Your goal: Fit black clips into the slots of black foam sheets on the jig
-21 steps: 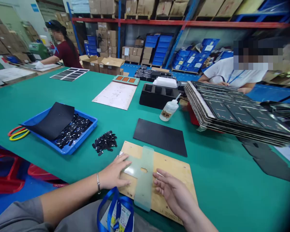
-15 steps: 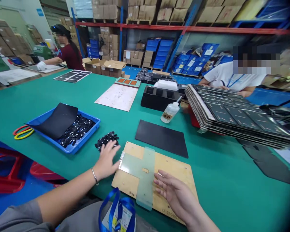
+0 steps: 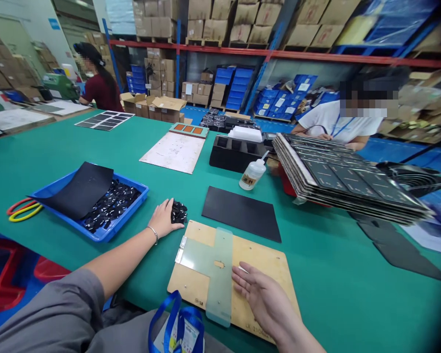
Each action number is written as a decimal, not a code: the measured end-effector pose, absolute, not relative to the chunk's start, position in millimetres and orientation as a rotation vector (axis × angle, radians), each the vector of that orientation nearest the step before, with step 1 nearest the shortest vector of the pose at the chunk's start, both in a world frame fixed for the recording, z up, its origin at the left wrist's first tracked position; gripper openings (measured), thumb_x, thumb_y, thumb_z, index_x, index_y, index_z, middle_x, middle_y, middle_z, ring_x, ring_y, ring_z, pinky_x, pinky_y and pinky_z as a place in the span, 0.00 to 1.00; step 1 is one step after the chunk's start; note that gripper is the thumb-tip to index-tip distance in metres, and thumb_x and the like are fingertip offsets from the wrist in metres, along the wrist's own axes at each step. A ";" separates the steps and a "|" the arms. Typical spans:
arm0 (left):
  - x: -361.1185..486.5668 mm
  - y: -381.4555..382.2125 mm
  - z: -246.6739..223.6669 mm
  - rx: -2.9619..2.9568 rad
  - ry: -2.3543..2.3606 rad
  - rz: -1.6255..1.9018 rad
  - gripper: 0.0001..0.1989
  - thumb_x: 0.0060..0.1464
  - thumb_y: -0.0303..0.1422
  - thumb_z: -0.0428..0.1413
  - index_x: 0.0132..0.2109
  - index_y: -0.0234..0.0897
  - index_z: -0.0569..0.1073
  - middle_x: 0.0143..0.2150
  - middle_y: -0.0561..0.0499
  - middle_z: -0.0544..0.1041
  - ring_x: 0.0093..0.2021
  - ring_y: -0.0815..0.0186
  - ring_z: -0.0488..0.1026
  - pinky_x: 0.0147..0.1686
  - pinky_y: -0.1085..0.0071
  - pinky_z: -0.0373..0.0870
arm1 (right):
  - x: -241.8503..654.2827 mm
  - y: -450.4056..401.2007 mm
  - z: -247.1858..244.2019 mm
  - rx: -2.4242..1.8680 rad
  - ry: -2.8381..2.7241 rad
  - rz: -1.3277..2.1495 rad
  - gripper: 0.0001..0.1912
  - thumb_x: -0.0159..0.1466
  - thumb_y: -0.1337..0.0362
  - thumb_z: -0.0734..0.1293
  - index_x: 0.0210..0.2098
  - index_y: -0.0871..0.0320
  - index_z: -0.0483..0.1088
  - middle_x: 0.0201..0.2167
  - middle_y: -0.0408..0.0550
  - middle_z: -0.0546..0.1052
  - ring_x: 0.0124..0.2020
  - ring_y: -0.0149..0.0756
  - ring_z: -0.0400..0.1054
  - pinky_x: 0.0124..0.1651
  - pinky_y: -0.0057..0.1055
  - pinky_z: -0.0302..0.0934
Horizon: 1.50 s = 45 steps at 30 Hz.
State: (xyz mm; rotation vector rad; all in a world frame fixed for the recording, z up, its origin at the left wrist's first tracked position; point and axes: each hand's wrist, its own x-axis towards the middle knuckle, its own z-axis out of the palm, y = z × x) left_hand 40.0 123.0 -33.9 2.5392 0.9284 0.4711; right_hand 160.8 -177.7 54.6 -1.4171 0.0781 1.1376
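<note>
Your left hand point(image 3: 163, 219) is spread in a cup, fingers against one side of the pile of black pieces point(image 3: 179, 212) and thumb held apart; whether it grips any piece, you cannot tell from here. That pile sits on the desk point(image 3: 330, 279) just beyond the far left corner of the wooden board point(image 3: 261, 255). Your right hand point(image 3: 250, 287) hangs loosely curled over the board's right half; a small pale bit shows at its fingertips, but whether it is pinched is unclear.

A sweep with the left hand could scatter loose pieces over the desk, or catch the board's corner, since your thumb is near it. The green plate point(image 3: 219, 296), hinged at the board's left edge, could trap a piece if one slid underneath. A knock to the board could shift it.

Left of the board, the blue tray point(image 3: 123, 217) holds many similar pieces, with a black sheet point(image 3: 77, 189) lying partly over them and overhanging the rim, so a tug might spill some. Beyond the board stand a bottle point(image 3: 253, 175), its fill hard to judge, and a black box point(image 3: 228, 160) with hollow compartments.
</note>
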 end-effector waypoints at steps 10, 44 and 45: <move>65.1 123.7 -21.4 2.466 0.942 0.516 0.47 0.41 0.49 0.60 0.63 0.31 0.52 0.64 0.34 0.53 0.64 0.48 0.48 0.61 0.52 0.42 | 160.7 -174.3 51.1 -1.505 0.048 1.097 0.34 0.54 0.61 0.66 0.57 0.62 0.52 0.56 0.59 0.64 0.55 0.46 0.60 0.56 0.40 0.57; -140.6 91.0 5.4 1.474 1.230 0.258 0.24 0.46 0.48 0.56 0.47 0.37 0.72 0.46 0.43 0.76 0.46 0.55 0.73 0.44 0.62 0.72 | 308.1 -63.3 22.0 -2.489 -1.722 0.121 0.11 0.54 0.57 0.70 0.33 0.56 0.70 0.52 0.52 0.69 0.48 0.45 0.66 0.45 0.36 0.61; -139.4 93.1 4.6 1.513 1.237 0.232 0.25 0.46 0.48 0.56 0.47 0.37 0.72 0.43 0.43 0.77 0.44 0.55 0.74 0.43 0.62 0.72 | 308.2 -64.0 18.9 -2.495 -1.730 0.118 0.11 0.56 0.57 0.69 0.35 0.56 0.70 0.52 0.52 0.69 0.50 0.45 0.65 0.46 0.36 0.61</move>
